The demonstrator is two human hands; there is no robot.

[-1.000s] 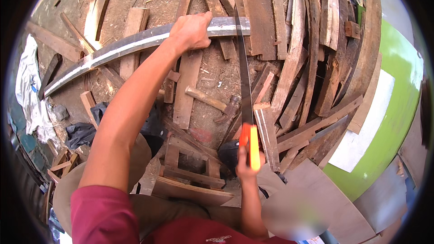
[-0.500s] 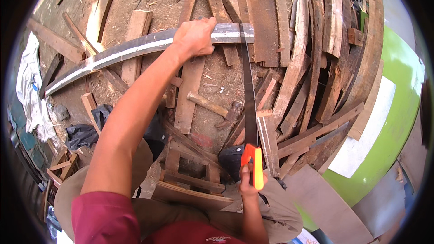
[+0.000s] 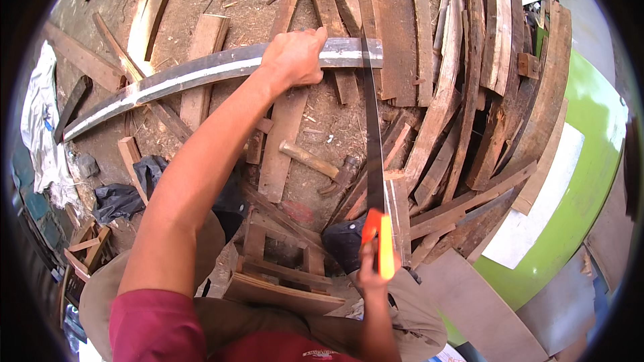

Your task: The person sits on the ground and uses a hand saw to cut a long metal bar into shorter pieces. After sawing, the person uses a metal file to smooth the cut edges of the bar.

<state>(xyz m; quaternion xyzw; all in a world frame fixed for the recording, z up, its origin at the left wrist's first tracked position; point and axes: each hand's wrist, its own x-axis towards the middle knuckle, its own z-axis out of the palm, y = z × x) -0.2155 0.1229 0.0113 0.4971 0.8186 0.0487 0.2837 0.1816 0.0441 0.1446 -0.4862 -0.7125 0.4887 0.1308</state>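
My left hand [image 3: 295,55] is closed around a long dark wooden plank [image 3: 221,65] with a white stripe along its length. That plank lies across other boards on the ground. In my right hand [image 3: 370,265] is the orange and yellow handle of a hand saw [image 3: 373,134], gripped near my right knee. The saw's dark blade points away from me, and its far end crosses the plank near the right end, to the right of my left hand. Whether its teeth are sunk into the wood I cannot tell.
A hammer [image 3: 314,161] with a wooden handle lies between my feet and the plank. Old boards [image 3: 439,87] are heaped at the right, beside a green sheet [image 3: 570,181]. A small wooden stool [image 3: 285,265] stands between my legs. A white sack [image 3: 41,134] lies far left.
The saw and my right hand have shifted only slightly, with the handle turned a little. The whole view has moved slightly. My left hand keeps its hold on the plank.
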